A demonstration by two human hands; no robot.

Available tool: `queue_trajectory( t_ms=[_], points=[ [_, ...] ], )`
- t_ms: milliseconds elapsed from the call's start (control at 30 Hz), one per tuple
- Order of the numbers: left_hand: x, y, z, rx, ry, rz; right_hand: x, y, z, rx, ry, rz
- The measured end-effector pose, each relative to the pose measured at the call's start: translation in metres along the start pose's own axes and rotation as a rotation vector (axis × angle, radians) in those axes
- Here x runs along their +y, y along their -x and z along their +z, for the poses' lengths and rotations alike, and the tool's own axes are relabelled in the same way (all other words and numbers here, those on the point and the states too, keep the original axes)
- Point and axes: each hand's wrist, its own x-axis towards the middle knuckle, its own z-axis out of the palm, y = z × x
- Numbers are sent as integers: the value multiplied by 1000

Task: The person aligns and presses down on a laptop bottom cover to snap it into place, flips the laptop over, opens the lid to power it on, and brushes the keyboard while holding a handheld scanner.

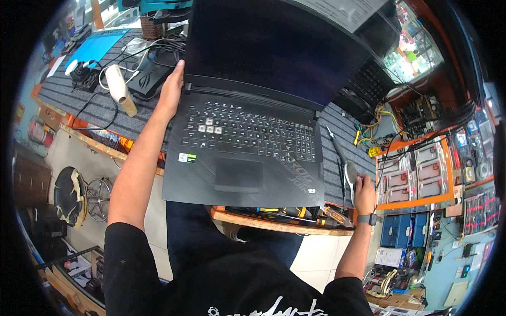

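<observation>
A large black laptop (247,131) stands unfolded in front of me, its screen (274,47) dark. A few keys at its left are pale, and stickers mark the palm rest. My left hand (172,90) grips the laptop's left side by the hinge, thumb up along the screen edge, the other fingers mostly hidden. On the mat to the right of the laptop, my right hand (365,194) has curled fingers at a round-headed grey tool (350,171) with a pale edge. Beside that lies a slim dark-handled pointed tool (337,146).
A striped grey mat (147,113) covers the bench. At left are a cream hair dryer (117,84), a black power adapter (147,80) and tangled cables. A drawer of tools (295,213) is pulled out below the laptop. An orange-framed parts organizer (416,176) sits at right.
</observation>
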Motion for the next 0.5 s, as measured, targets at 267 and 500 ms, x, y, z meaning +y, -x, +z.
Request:
queue_trajectory(
  t_ms=[267,500],
  points=[
    [4,-1,-6,-77,-43,-54,-17,31,-6,-15,-127,-80],
    [13,4,-1,-24,-123,-77,-23,33,-18,-63,-49,-26]
  ],
)
